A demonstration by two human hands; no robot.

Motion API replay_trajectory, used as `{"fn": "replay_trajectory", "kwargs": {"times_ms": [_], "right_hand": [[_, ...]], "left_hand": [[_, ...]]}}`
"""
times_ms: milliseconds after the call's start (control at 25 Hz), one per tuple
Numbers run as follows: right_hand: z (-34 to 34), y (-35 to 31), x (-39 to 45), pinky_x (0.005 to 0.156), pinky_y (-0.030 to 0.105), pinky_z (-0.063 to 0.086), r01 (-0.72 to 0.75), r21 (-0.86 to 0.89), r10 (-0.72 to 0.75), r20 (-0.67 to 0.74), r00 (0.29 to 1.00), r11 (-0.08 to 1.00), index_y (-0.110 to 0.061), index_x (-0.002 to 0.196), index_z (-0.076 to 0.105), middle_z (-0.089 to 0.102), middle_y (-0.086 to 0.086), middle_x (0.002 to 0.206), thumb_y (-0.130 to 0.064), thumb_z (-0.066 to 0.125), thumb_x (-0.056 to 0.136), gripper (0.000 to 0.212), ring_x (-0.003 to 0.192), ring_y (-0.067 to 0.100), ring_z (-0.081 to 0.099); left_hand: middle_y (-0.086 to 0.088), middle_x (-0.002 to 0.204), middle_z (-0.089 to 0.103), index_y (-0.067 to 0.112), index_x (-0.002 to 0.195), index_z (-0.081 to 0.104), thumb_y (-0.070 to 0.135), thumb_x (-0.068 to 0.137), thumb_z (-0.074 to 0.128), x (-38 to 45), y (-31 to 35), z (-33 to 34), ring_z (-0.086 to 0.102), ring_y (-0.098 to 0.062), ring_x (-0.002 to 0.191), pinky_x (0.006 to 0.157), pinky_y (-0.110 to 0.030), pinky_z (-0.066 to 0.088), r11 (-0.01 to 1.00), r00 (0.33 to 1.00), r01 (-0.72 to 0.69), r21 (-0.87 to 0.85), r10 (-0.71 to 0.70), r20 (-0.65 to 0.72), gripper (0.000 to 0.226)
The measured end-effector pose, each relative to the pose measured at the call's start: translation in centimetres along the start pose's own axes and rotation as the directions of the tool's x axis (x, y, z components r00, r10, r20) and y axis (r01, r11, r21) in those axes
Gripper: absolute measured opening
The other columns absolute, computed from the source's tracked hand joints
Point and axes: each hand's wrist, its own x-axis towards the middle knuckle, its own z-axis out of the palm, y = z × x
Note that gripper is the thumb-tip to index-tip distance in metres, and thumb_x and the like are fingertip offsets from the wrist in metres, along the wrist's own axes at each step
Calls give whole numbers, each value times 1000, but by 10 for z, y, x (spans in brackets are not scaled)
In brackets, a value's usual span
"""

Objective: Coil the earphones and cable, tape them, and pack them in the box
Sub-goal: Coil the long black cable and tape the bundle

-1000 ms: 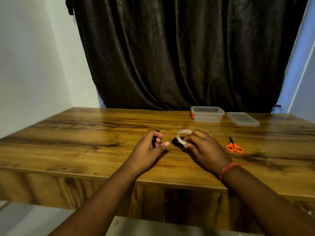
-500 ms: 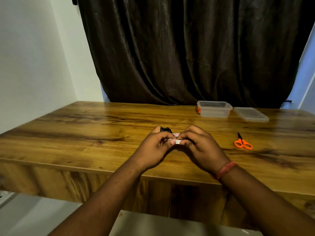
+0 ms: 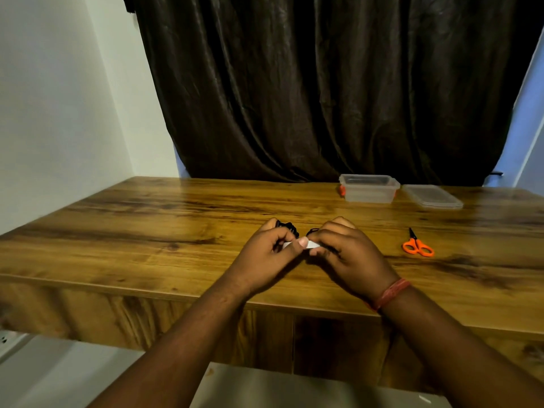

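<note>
Both hands are meeting over the table (image 3: pixel 147 237): the left hand (image 3: pixel 266 254) is gripping the black coiled cable (image 3: pixel 290 228), while the right hand (image 3: pixel 347 254) fingers are pinching white tape (image 3: pixel 312 245) lying crosswise between them. The box (image 3: pixel 368 189) is sitting far right, nearer the right hand.

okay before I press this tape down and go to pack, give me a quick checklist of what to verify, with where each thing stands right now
1. Coil held: black cable coil sits between the left hand and right hand: ok.
2. Tape in hand: white tape strip pinched between both hands: ok.
3. Tape wrapped fully round the coil: cannot tell, fingers hide it.
4. Box open at the table's far side: ok.
5. Lid off, lying beside the box: ok.
6. Scissors lying apart on the table, to the right of the hands: ok.
</note>
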Motion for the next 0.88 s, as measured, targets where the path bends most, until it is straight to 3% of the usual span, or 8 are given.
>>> {"fn": "replay_trajectory", "kwargs": {"times_ms": [80,160,320,480,600,720,800,880], "right_hand": [[1,-1,0,75,22,40,31,-24,-30,14,999,999,-21,108,69,63,-9,95,-29,67,92,18,93,10,49],[1,-1,0,75,22,39,42,-19,-42,-8,999,999,-21,106,69,64,-9,95,-30,67,92,17,93,11,50],[0,1,0,75,26,43,31,19,-30,-47,998,999,-22,103,70,63,-11,93,-31,66,93,14,92,10,51],[-1,1,0,73,24,41,15,44,-12,-72,997,999,-23,101,70,64,-13,92,-36,64,92,17,91,8,50],[-3,-4,0,73,19,37,55,-7,-55,-55,997,998,-21,100,69,64,-11,92,-38,63,92,19,91,7,50],[-4,-8,-1,74,16,33,101,-61,-103,-19,995,993,-21,101,68,64,-10,92,-37,63,92,19,91,6,49],[-4,-7,0,73,19,37,79,-40,-80,-28,996,996,-21,99,68,64,-11,91,-36,65,91,18,91,7,50],[-5,-4,0,73,21,40,12,32,-9,-77,997,999,-21,97,69,63,-13,91,-31,67,91,13,90,7,53]], "left_hand": [[-22,124,51,34,72,60,57,86,58,0,0,1,45,-38,124,79,-31,40,998,1000,-5,56,5,-4,27],[-23,127,49,36,71,61,51,89,59,0,1,1,44,-40,124,85,-38,44,999,1000,-2,46,1,21,24],[2,93,47,26,73,63,41,91,60,0,-1,0,52,-27,101,83,-42,44,999,999,-38,-32,39,30,24],[-1,95,45,24,73,65,43,86,60,-1,-1,0,52,-25,89,79,-53,48,985,998,-2,-173,11,54,24],[-8,96,50,25,68,59,55,85,57,-2,2,0,53,-21,94,78,-38,45,999,998,-43,-14,43,44,35],[1,81,43,27,63,52,59,84,55,-4,6,1,46,-8,74,63,-30,37,986,993,-118,121,114,39,39],[0,84,43,25,64,57,48,88,58,-2,3,1,47,-9,76,65,-31,40,993,994,-101,61,98,44,33],[-4,91,45,21,69,64,40,88,61,-1,0,0,52,-20,85,72,-42,49,991,997,-53,-123,59,41,27]]}}
